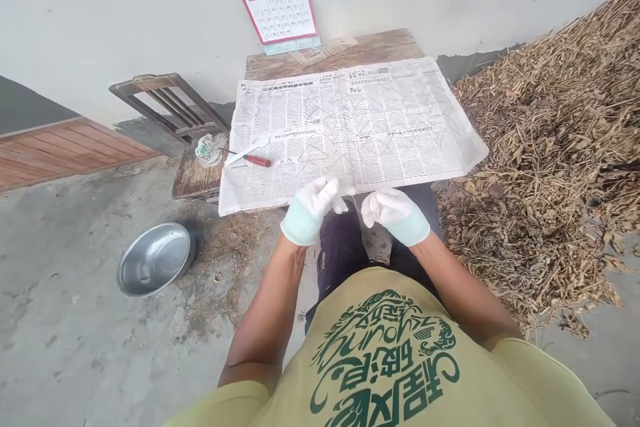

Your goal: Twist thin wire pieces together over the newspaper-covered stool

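Keep the thin strand point(355, 203) slack and in plain sight; light fingertip pinches should suit it, as gloves dull feel. It lies mid-frame, between your 2 hands, just below the newspaper's point(410, 140) near edge. Left hand point(317, 203): fingers bent, blur over the tips. Right hand point(390, 208): fingers curled beside the strand. Cannot tell if either grips it.

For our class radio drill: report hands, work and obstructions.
White-gloved left hand and right hand close together; thin pale strand between; red-handled tool on printed newspaper, clear of both.
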Available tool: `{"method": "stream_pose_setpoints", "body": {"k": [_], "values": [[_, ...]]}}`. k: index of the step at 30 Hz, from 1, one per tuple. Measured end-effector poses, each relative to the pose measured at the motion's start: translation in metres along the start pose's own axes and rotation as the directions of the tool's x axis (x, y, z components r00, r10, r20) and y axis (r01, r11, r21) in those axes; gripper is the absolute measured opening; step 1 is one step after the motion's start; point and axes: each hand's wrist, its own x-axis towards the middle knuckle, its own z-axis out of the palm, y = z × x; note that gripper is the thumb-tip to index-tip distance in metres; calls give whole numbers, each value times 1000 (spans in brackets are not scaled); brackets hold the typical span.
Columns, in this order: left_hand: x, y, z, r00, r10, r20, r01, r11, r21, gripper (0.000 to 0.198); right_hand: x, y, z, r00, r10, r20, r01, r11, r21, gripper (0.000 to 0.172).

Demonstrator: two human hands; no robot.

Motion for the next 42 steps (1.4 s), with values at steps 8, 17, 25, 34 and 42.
{"method": "stream_pose_setpoints", "body": {"k": [8,17,25,34,42], "values": [[-11,-19,29,989,-64,131,115,893,-434,49,-4,-3,6,998,19,60,-19,1000,-7,45],[-24,-29,42,995,-98,24,97,874,-476,39,-10,-21,3,999,53,7,-50,978,-204,35],[-21,-32,52,960,-121,-253,33,945,-326,33,-6,0,14,907,-239,-347,-113,655,-747,28],[-13,-34,65,922,-255,-293,276,960,33,39,-11,17,6,871,-405,-278,-133,351,-927,40],[-14,-30,74,881,-338,-330,355,935,-10,48,-4,7,0,931,-329,-158,-78,245,-966,38]]}}
